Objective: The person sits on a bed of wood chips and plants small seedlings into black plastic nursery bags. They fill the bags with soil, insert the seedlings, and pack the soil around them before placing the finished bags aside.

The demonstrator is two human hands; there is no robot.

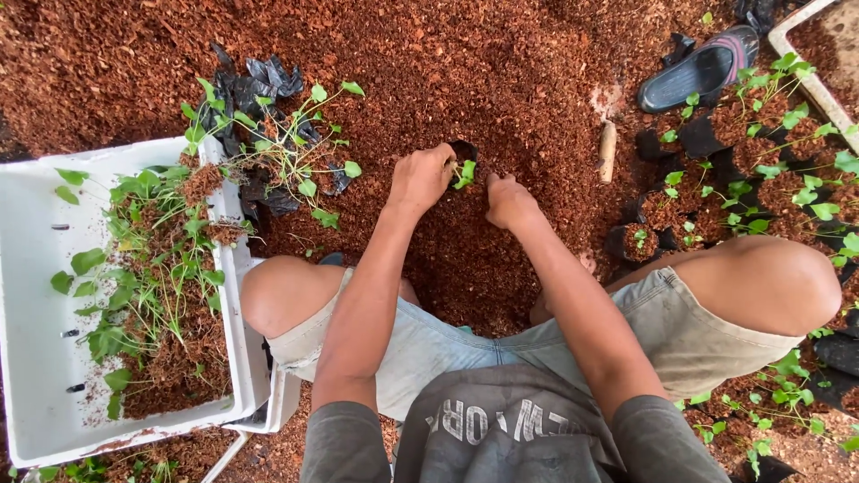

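Note:
I squat over a heap of reddish-brown coco substrate [447, 72]. My left hand [420, 177] grips the rim of a small black grow bag [463, 149] and steadies a green seedling [465, 173] standing in it. Just to the right, my right hand [510, 202] rests with fingers curled, knuckles pressed into the substrate beside the seedling; what it holds, if anything, is hidden.
A white tray [36, 268] of loose seedlings and substrate sits at left, with empty black bags [268, 80] behind it. Filled bags with seedlings [743, 170] crowd the right. A dark sandal [698, 72] and another white tray [819, 85] lie at top right.

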